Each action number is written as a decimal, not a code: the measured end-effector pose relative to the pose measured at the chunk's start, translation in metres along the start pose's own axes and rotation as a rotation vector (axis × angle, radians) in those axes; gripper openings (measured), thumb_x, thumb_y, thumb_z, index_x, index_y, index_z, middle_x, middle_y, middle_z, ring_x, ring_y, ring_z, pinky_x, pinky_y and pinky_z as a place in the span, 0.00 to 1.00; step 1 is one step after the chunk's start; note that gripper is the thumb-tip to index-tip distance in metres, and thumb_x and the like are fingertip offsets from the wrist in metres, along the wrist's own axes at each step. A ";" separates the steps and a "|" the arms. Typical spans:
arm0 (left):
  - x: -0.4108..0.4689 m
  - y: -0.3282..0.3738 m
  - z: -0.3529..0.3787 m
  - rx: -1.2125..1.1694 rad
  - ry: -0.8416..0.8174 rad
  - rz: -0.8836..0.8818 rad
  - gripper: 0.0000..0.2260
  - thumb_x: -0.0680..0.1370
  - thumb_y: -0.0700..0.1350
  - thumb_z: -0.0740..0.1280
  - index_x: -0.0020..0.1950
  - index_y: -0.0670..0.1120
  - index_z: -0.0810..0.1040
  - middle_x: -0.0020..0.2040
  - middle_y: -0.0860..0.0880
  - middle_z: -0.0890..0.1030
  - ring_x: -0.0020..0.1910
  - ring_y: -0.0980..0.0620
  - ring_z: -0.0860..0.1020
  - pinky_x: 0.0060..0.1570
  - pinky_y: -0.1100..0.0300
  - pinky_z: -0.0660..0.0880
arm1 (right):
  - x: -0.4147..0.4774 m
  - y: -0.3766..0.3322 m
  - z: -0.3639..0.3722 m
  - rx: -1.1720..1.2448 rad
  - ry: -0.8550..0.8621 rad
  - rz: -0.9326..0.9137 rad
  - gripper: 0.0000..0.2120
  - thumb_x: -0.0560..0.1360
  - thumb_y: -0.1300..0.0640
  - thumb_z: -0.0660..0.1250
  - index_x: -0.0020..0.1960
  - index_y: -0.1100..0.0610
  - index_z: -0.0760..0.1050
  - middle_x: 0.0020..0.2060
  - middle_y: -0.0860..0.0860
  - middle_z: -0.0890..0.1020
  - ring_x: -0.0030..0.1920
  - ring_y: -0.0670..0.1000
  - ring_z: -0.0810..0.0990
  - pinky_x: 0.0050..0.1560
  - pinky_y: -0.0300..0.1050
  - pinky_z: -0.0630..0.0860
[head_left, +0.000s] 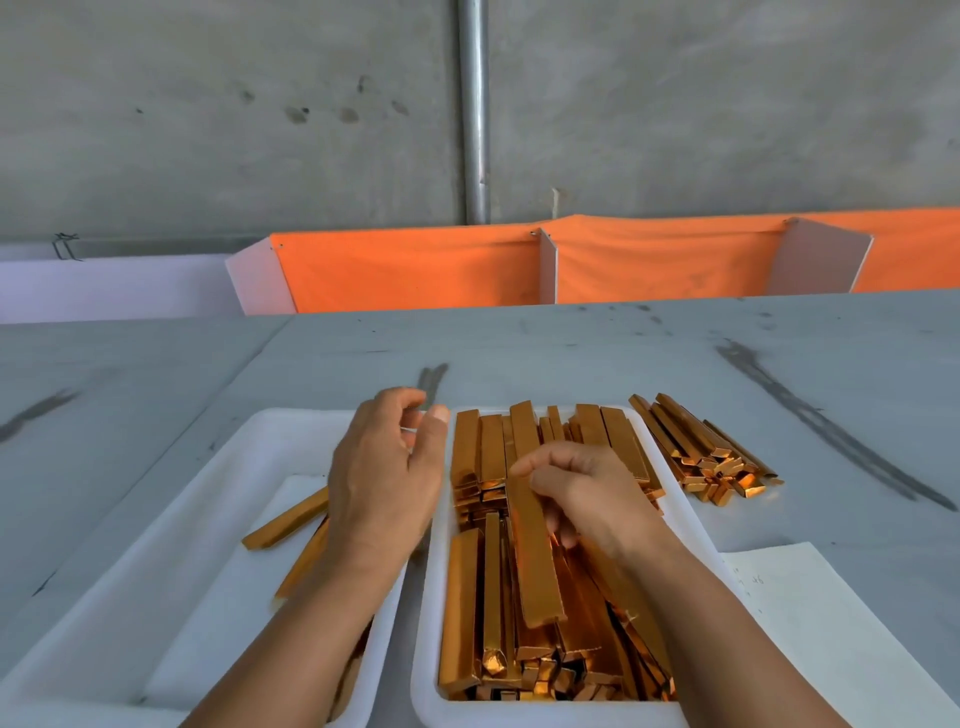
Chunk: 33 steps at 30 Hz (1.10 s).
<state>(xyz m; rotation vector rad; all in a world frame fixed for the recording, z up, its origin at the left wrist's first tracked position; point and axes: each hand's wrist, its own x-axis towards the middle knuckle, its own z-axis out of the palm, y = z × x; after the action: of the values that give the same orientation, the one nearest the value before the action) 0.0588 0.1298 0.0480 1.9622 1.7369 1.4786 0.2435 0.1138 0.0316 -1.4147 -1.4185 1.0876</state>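
Observation:
A white tray (431, 613) in front of me is packed with several long, narrow gold foil boxes. My right hand (582, 493) hovers over that tray and pinches one gold box (535, 561), which lies lengthwise on top of the pile. My left hand (387, 467) hangs over the gap between the two trays, fingers loosely curled, holding nothing I can make out. A second white tray (171, 525) on the left holds a few gold boxes (285, 522), partly hidden under my left forearm.
A loose heap of gold boxes (701, 452) lies on the grey table (571, 353) right of the full tray. A white paper sheet (810, 613) lies at the near right. Orange cloth with white dividers (415, 270) lines the table's far edge before a concrete wall.

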 end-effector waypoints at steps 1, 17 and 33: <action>0.005 -0.003 -0.005 0.027 -0.001 -0.014 0.13 0.79 0.54 0.62 0.61 0.51 0.75 0.53 0.56 0.77 0.49 0.57 0.74 0.43 0.66 0.67 | 0.000 0.001 0.001 -0.061 -0.023 0.002 0.12 0.80 0.59 0.63 0.46 0.48 0.83 0.28 0.52 0.81 0.26 0.48 0.76 0.26 0.39 0.72; 0.031 -0.128 -0.012 0.634 -0.520 -0.627 0.26 0.80 0.51 0.60 0.77 0.51 0.57 0.70 0.41 0.65 0.66 0.41 0.69 0.60 0.49 0.70 | -0.003 0.008 0.010 -0.390 -0.047 -0.161 0.11 0.79 0.51 0.66 0.42 0.36 0.79 0.41 0.41 0.84 0.47 0.49 0.83 0.42 0.34 0.79; 0.028 -0.133 -0.008 0.687 -0.320 -0.429 0.10 0.80 0.43 0.58 0.43 0.46 0.77 0.38 0.48 0.77 0.35 0.51 0.75 0.32 0.58 0.69 | 0.000 0.014 0.010 -0.398 -0.030 -0.200 0.07 0.78 0.50 0.66 0.46 0.40 0.81 0.41 0.41 0.84 0.46 0.44 0.83 0.41 0.32 0.79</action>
<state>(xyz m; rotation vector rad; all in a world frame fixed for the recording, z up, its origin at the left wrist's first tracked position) -0.0419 0.1927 -0.0186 1.7465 2.4909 0.4252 0.2374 0.1134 0.0156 -1.4898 -1.8274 0.7276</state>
